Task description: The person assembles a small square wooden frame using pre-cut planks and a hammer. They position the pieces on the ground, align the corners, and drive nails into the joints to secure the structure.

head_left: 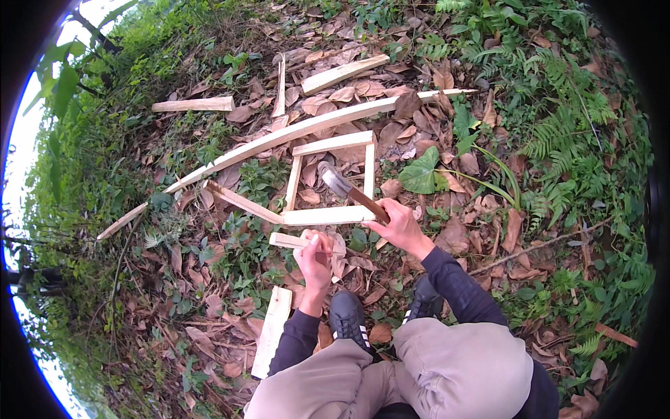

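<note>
In my left hand (315, 262) is a short wooden stick (287, 240), pinched between closed fingers and pointing left. My right hand (403, 227) is wrapped round the brown handle of a hammer (361, 200). Its metal head is up and to the left, over the opening of a four-sided frame of pale wooden strips (328, 215). The frame lies on dry leaves just beyond both hands. Beside the frame's near right corner, my right hand overlaps the wood; whether it touches cannot be told. A loose-looking strip (244, 202) slants away left from the near left corner.
A long curved wooden pole (279, 136) lies behind the frame. Beyond it are a thick stick (193, 104), a thin strip (280, 85) and a wooden block (345, 74). A board (272, 332) rests beside my left forearm. Ferns (565, 133) grow at the right.
</note>
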A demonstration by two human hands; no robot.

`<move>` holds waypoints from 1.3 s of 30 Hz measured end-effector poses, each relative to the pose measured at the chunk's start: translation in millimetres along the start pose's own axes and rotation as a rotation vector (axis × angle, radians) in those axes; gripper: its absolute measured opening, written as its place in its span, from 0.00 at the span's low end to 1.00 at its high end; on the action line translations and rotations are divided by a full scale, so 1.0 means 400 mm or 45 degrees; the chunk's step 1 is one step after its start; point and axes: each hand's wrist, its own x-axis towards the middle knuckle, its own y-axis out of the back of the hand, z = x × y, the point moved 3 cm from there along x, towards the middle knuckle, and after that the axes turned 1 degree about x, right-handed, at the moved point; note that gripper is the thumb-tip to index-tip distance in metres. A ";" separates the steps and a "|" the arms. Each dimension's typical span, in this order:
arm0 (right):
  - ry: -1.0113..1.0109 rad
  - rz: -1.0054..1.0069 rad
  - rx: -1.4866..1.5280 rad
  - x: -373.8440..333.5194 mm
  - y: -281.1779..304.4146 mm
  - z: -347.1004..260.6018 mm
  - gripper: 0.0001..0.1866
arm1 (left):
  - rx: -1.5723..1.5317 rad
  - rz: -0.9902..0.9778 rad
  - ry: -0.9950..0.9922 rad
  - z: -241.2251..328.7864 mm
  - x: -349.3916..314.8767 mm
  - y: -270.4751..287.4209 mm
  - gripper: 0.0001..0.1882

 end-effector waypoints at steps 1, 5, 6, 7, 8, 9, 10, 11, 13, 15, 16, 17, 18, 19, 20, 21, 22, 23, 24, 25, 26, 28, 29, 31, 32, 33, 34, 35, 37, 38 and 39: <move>0.026 0.003 -0.015 0.001 -0.003 -0.013 0.20 | -0.058 -0.018 -0.060 0.019 0.016 -0.006 0.16; -0.053 0.053 -0.060 0.004 -0.003 -0.056 0.21 | -0.145 -0.018 -0.170 0.088 0.055 -0.043 0.14; -0.045 0.096 -0.046 0.004 -0.008 -0.052 0.22 | -0.167 -0.013 -0.196 0.094 0.060 -0.052 0.14; -0.104 0.085 -0.043 0.000 -0.009 -0.049 0.22 | -0.194 -0.011 -0.188 0.090 0.058 -0.051 0.14; -0.161 0.075 -0.036 -0.003 -0.009 -0.046 0.23 | -0.217 -0.011 -0.183 0.084 0.056 -0.045 0.14; -0.218 0.065 -0.029 -0.008 -0.010 -0.041 0.24 | -0.240 -0.011 -0.178 0.077 0.052 -0.039 0.14; -0.249 0.046 -0.077 -0.016 -0.023 -0.019 0.25 | -0.224 0.001 -0.183 0.068 0.045 -0.035 0.15; -0.278 0.099 0.004 -0.024 -0.029 0.000 0.25 | -0.227 0.003 -0.190 0.053 0.036 -0.031 0.15; -0.337 0.209 0.165 -0.040 -0.039 0.041 0.25 | -0.231 0.006 -0.203 0.019 0.024 -0.027 0.15; -0.351 0.220 0.237 -0.045 -0.043 0.081 0.25 | -0.116 0.007 -0.264 -0.005 0.021 -0.034 0.14; -0.349 0.232 0.269 -0.049 -0.054 0.102 0.24 | -0.057 0.025 -0.285 -0.027 0.021 -0.032 0.13; -0.339 0.239 0.304 -0.046 -0.058 0.112 0.24 | 0.002 0.047 -0.313 -0.045 0.025 -0.028 0.13; -0.424 0.175 0.268 -0.054 -0.059 0.121 0.22 | 0.061 0.031 -0.289 -0.062 0.026 -0.023 0.11; -0.430 0.175 0.260 -0.057 -0.065 0.129 0.22 | 0.111 0.041 -0.265 -0.079 0.022 -0.018 0.11; -0.446 0.180 0.248 -0.065 -0.073 0.146 0.22 | 0.159 0.046 -0.231 -0.092 0.016 -0.032 0.10; -0.461 0.186 0.235 -0.073 -0.077 0.165 0.22 | 0.206 0.050 -0.197 -0.103 0.012 -0.045 0.09; -0.474 0.160 0.201 -0.081 -0.078 0.184 0.22 | 0.305 0.044 -0.177 -0.110 0.007 -0.054 0.07; -0.454 0.188 0.174 -0.085 -0.076 0.171 0.22 | 0.274 0.029 -0.153 -0.112 0.006 -0.050 0.07; -0.434 0.218 0.146 -0.090 -0.072 0.158 0.23 | 0.242 0.012 -0.129 -0.113 0.008 -0.045 0.08; -0.415 0.248 0.117 -0.096 -0.066 0.144 0.23 | 0.209 -0.005 -0.105 -0.115 0.014 -0.042 0.08; -0.363 0.303 -0.007 -0.107 -0.059 0.123 0.23 | 0.272 -0.011 -0.109 -0.121 0.021 -0.027 0.10; -0.541 0.245 0.081 -0.141 -0.032 0.096 0.23 | 0.226 -0.110 -0.122 -0.143 0.037 -0.030 0.13; -0.638 0.224 0.120 -0.166 -0.018 0.095 0.22 | 0.199 -0.167 -0.122 -0.152 0.046 -0.045 0.14; -0.669 0.292 0.174 -0.200 0.008 0.103 0.20 | 0.128 -0.183 -0.056 -0.179 0.059 -0.077 0.19; -0.700 0.325 0.223 -0.205 0.026 0.092 0.20 | 0.124 -0.195 -0.048 -0.195 0.064 -0.080 0.20; -0.731 0.358 0.272 -0.213 0.037 0.088 0.19 | 0.120 -0.207 -0.040 -0.209 0.066 -0.082 0.21; -0.742 0.401 0.316 -0.227 0.040 0.093 0.18 | 0.148 -0.175 -0.094 -0.222 0.062 -0.085 0.22; -0.772 0.442 0.350 -0.234 0.047 0.093 0.17 | 0.132 -0.192 -0.104 -0.231 0.064 -0.089 0.22; -0.831 0.522 0.421 -0.246 0.067 0.090 0.16 | 0.101 -0.223 -0.126 -0.246 0.065 -0.092 0.22; -0.880 0.519 0.411 -0.245 0.082 0.087 0.14 | 0.164 -0.213 -0.113 -0.248 0.068 -0.096 0.23; -0.886 0.528 0.410 -0.252 0.088 0.093 0.14 | 0.187 -0.223 -0.130 -0.248 0.068 -0.100 0.23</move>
